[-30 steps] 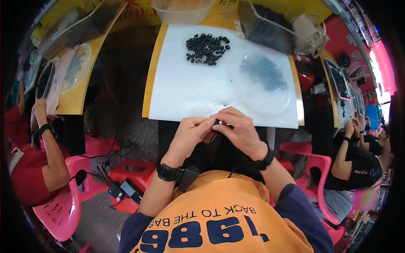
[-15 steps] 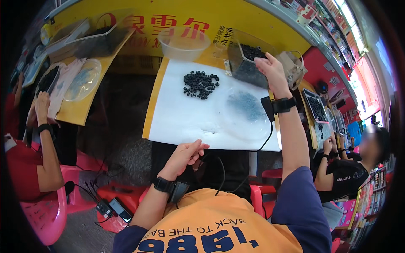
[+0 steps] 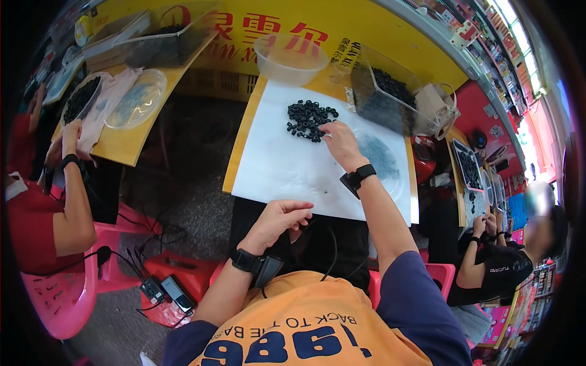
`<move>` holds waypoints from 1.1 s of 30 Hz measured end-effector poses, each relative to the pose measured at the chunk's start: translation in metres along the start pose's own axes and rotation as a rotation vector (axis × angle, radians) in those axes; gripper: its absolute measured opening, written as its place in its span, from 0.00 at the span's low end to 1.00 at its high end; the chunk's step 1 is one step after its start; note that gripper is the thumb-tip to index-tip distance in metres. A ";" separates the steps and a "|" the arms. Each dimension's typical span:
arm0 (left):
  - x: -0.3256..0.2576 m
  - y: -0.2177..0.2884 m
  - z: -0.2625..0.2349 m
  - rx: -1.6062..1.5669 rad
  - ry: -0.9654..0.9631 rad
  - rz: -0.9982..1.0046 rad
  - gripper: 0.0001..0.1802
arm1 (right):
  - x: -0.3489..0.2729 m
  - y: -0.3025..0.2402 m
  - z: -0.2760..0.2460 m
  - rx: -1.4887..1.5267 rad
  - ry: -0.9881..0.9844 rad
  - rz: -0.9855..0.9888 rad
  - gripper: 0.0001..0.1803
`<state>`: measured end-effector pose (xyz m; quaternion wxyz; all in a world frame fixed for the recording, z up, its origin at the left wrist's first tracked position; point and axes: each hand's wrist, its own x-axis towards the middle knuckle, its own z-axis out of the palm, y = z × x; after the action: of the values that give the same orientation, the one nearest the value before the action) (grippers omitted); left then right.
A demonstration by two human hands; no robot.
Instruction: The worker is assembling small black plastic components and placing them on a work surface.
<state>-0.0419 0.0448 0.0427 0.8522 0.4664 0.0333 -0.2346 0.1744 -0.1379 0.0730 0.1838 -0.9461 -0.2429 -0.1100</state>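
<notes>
A pile of small black bead-like pieces (image 3: pixel 307 118) lies on the white sheet (image 3: pixel 268 171). My right hand (image 3: pixel 343 146) reaches to the pile's right edge, its fingers closed together at the tips beside the outermost pieces. Whether a piece is between them is too small to tell. My left hand (image 3: pixel 278 224) hovers by the sheet's front edge, thumb and fingers drawn together; anything held there is hidden. Right of my right hand sits a clear round shallow dish (image 3: pixel 379 160) with a blue-grey layer of tiny bits.
Behind the pile stands a clear plastic bowl (image 3: pixel 290 64). A clear bin (image 3: pixel 384 97) of black pieces is at the back right, beside a pale bag (image 3: pixel 436 110). People work at tables on both sides. Cables and a red stool (image 3: pixel 177 274) are at lower left.
My right hand has come from the bin's near rim, leftward and toward me, to the black pile. My left hand stays near the sheet's front edge. The whole view has shifted slightly.
</notes>
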 end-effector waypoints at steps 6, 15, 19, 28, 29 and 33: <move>0.000 0.001 0.001 0.035 0.029 0.005 0.15 | -0.009 -0.016 -0.006 0.093 -0.060 0.051 0.09; 0.002 0.001 -0.001 -0.007 0.026 0.024 0.14 | -0.018 -0.003 0.005 0.077 0.022 -0.048 0.11; 0.003 0.000 0.000 -0.065 0.073 0.048 0.13 | -0.045 -0.028 -0.025 0.228 0.026 -0.033 0.11; 0.004 -0.003 -0.001 -0.113 0.114 0.040 0.13 | -0.025 -0.006 -0.004 0.069 -0.022 -0.042 0.11; 0.004 -0.002 -0.001 -0.111 0.115 0.039 0.12 | -0.013 -0.003 0.000 0.041 0.011 -0.038 0.11; 0.005 -0.003 -0.001 -0.112 0.108 0.031 0.12 | 0.006 0.002 0.009 0.021 0.023 -0.014 0.11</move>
<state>-0.0385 0.0427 0.0382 0.8774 0.4306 0.0850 -0.1938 0.1817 -0.1338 0.0657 0.1959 -0.9411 -0.2484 -0.1196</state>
